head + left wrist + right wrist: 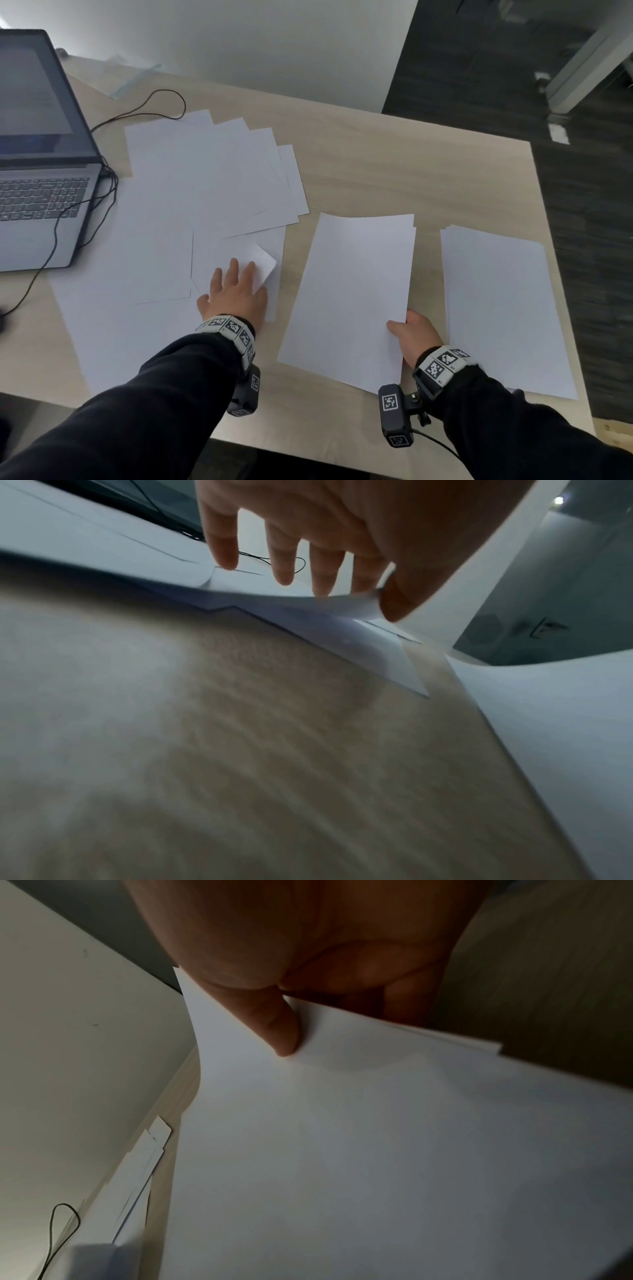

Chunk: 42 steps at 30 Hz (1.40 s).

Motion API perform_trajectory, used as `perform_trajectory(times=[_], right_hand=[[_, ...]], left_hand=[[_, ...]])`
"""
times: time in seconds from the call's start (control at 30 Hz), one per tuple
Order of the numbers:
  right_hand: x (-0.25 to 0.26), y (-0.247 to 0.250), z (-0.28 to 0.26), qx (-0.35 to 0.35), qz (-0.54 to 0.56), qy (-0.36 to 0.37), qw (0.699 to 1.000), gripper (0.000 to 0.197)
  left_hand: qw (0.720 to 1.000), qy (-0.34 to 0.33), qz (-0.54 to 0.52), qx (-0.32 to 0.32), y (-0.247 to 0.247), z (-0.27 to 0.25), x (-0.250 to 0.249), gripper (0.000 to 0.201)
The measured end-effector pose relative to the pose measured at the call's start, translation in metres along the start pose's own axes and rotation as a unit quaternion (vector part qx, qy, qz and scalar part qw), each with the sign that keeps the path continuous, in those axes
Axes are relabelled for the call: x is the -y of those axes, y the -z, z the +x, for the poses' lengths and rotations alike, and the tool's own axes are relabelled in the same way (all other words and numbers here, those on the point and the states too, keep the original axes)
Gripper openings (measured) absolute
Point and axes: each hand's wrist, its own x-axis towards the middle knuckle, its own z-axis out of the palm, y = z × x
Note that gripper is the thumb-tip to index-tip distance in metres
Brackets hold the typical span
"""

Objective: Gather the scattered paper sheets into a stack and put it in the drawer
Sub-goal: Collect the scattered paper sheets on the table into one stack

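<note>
Black sleeves [144,411] fill our head view; our right hand [416,337] pinches a small stack [356,294] by its near corner, while our left hand [236,294] lifts a sheet corner [263,265] among scattered sheets [205,178] on the table [411,164]. Left wrist: fingers [284,561] spread, thumb under the curled corner. Right wrist: thumb [281,1026] presses on the stack.

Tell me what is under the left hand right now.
The left hand lies on the spread sheets, lifting one sheet's corner with its fingers. More overlapping sheets show beneath that corner. Whether bare table lies under the palm is hidden.
</note>
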Motion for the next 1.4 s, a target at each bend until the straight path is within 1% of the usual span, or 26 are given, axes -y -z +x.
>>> perform_trajectory(times=[0.1,0.13,0.17,0.23,0.3,0.37,0.43,0.47,0.5,0.53,0.6,0.63,0.7,0.73,0.77,0.83,0.87,0.93,0.97,1.0,1.1,1.17,1.23,1.27,1.33,1.4], right_hand=[[-0.002,-0.001,0.0,0.007,-0.001,0.002,1.0,0.024],[-0.003,-0.001,0.001,0.007,-0.002,0.002,1.0,0.024],[-0.003,-0.001,0.001,0.007,-0.002,0.001,1.0,0.023],[-0.004,-0.001,0.002,0.006,0.001,-0.001,1.0,0.02],[-0.005,0.0,0.003,0.004,0.003,0.0,1.0,0.021],[-0.005,0.001,0.003,0.001,0.003,0.001,1.0,0.024],[-0.004,0.002,0.004,-0.001,-0.002,0.008,1.0,0.025],[-0.003,0.002,0.003,-0.002,-0.005,0.01,1.0,0.026],[-0.002,0.003,0.003,-0.005,-0.005,0.011,1.0,0.026],[-0.002,0.005,0.003,-0.008,-0.003,0.01,1.0,0.026],[0.0,0.01,0.002,-0.016,-0.001,0.008,1.0,0.024],[0.0,0.014,0.002,-0.02,-0.002,0.007,1.0,0.022],[-0.001,0.023,0.004,-0.033,-0.006,0.001,0.999,0.018],[-0.001,0.028,0.005,-0.039,-0.01,-0.003,0.999,0.018],[-0.002,0.034,0.006,-0.041,-0.017,-0.009,0.999,0.018],[-0.004,0.045,0.008,-0.033,-0.03,-0.021,0.999,0.019],[-0.005,0.05,0.008,-0.026,-0.037,-0.026,0.999,0.019],[-0.006,0.06,0.008,-0.014,-0.048,-0.034,0.998,0.019],[-0.007,0.064,0.008,-0.01,-0.052,-0.034,0.998,0.019],[-0.009,0.067,0.007,-0.007,-0.056,-0.035,0.998,0.019],[-0.015,0.069,0.004,0.003,-0.053,-0.04,0.998,0.019],[-0.017,0.066,0.001,0.016,-0.016,-0.043,0.999,0.014],[-0.017,0.06,-0.004,0.037,0.038,-0.033,0.998,0.008],[-0.016,0.058,-0.007,0.048,0.048,-0.021,0.997,0.009],[-0.018,0.055,-0.008,0.07,0.021,0.001,0.997,0.015],[-0.019,0.053,-0.008,0.087,-0.016,0.01,0.996,0.019]], left_hand=[[0.998,0.009,0.042,0.049,-0.004,0.006,0.005,0.103],[0.997,0.005,0.052,0.051,-0.005,0.005,0.006,0.11],[0.997,-0.001,0.06,0.049,-0.006,0.005,0.008,0.111],[0.997,-0.014,0.062,0.039,-0.007,0.002,0.011,0.104],[0.998,-0.024,0.058,0.027,-0.007,0.0,0.013,0.092],[0.998,-0.033,0.045,0.012,-0.007,-0.002,0.016,0.074],[0.999,-0.041,0.028,0.0,-0.004,-0.001,0.019,0.052],[0.999,-0.042,0.016,0.0,0.0,-0.002,0.019,0.045],[0.999,-0.047,-0.003,-0.003,0.003,-0.004,0.018,0.044],[0.998,-0.066,-0.022,-0.01,0.006,-0.007,0.015,0.045],[0.99,-0.137,-0.026,-0.021,0.007,-0.02,0.004,0.043],[0.983,-0.184,-0.018,-0.015,0.005,-0.028,-0.002,0.047],[0.965,-0.263,-0.008,0.016,-0.002,-0.043,-0.015,0.063],[0.955,-0.295,-0.006,0.036,-0.009,-0.049,-0.02,0.063],[0.943,-0.328,0.004,0.053,-0.015,-0.055,-0.024,0.058],[0.914,-0.4,0.034,0.059,-0.025,-0.065,-0.032,0.042],[0.9,-0.429,0.05,0.059,-0.028,-0.069,-0.035,0.037],[0.877,-0.468,0.091,0.065,-0.034,-0.071,-0.039,0.034],[0.871,-0.474,0.111,0.062,-0.036,-0.071,-0.041,0.036],[0.872,-0.469,0.125,0.063,-0.037,-0.069,-0.042,0.04],[0.887,-0.426,0.137,0.116,-0.043,-0.06,-0.042,0.063],[0.89,-0.408,0.15,0.141,-0.044,-0.059,-0.038,0.074],[0.885,-0.419,0.148,0.136,-0.047,-0.061,-0.036,0.079],[0.885,-0.421,0.141,0.139,-0.049,-0.062,-0.036,0.081],[0.888,-0.417,0.131,0.144,-0.053,-0.065,-0.034,0.084],[0.892,-0.41,0.13,0.136,-0.056,-0.068,-0.033,0.084]])
